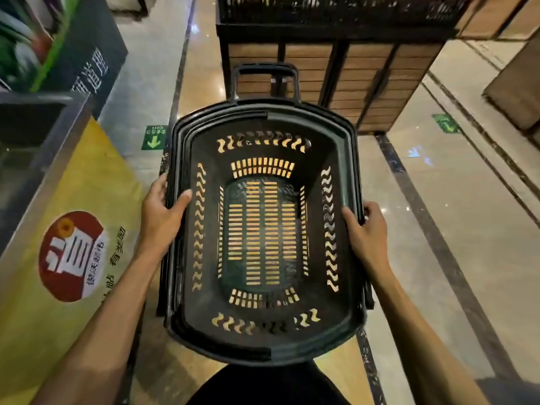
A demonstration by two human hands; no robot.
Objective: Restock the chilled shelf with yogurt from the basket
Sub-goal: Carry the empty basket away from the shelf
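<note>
A black plastic shopping basket [330, 133] with slotted walls and floor hangs in front of me above the shop floor. Nothing lies inside it; no yogurt shows anywhere. My left hand [162, 211] grips the basket's left rim, thumb inside the wall, fingers wrapped under the edge. My right hand [365, 229] grips the right rim the same way. A pull handle [264, 70] sticks up at the basket's far end.
A yellow display counter [73, 200] with a red round logo and a steel edge runs along the left. A wooden-slatted stand [365, 74] carrying black crates stands ahead. Polished tile floor with green arrow stickers [154, 137] stretches to the right.
</note>
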